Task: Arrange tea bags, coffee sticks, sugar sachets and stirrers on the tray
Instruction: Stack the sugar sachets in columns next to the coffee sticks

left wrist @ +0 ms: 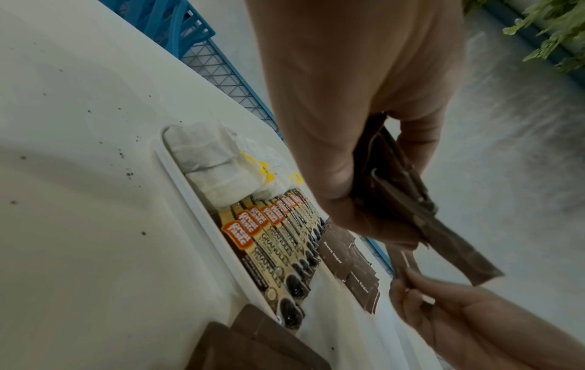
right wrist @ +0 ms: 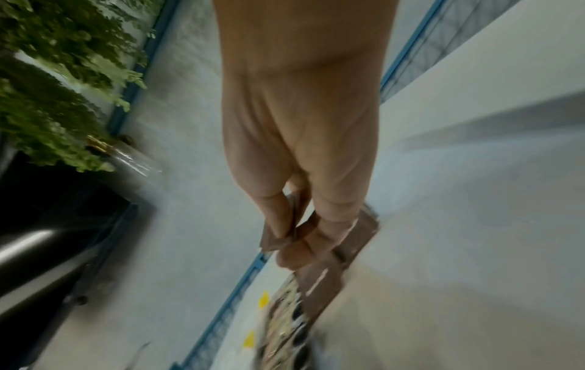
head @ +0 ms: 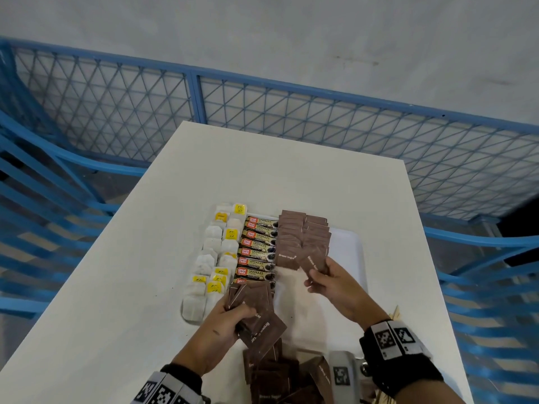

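Left hand (head: 224,319) fingers grip a fanned bunch of brown sugar sachets (head: 256,313) while right hand (head: 335,287) fingers pinch one sachet (head: 314,261) over the tray (head: 354,252).

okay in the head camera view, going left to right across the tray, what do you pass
tea bags → coffee sticks → brown sugar sachets → bare part of the white tray

Dim, flat light; soft shadows; wide-angle edge warp; right wrist view v. motion-blurred.
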A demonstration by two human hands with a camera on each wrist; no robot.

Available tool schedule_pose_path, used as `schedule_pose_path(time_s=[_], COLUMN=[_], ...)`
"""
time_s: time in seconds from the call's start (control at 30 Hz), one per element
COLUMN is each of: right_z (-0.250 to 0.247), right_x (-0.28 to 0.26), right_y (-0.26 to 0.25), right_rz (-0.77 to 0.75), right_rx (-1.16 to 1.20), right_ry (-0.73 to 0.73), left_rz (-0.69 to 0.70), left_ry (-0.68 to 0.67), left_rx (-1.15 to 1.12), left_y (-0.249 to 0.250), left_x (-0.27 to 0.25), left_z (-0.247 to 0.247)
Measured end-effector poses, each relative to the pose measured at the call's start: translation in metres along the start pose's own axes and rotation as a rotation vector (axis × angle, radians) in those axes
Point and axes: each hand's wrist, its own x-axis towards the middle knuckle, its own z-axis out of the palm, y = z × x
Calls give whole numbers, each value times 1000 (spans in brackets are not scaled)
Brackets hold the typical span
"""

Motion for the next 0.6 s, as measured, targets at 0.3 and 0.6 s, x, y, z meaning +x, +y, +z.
schedule_pose_path(time_s=[0.3, 0.6], right_z=[-30, -24], right_x=[28, 30], right_y=[17, 21], right_rz=[-40, -115], right_rx=[-305, -468], right_ry=[384, 488], left_rz=[-11, -16], left_ry=[33, 49], left_rx=[-28, -59], left_y=[1, -4], left_x=[1, 4], left_z=[-1, -7])
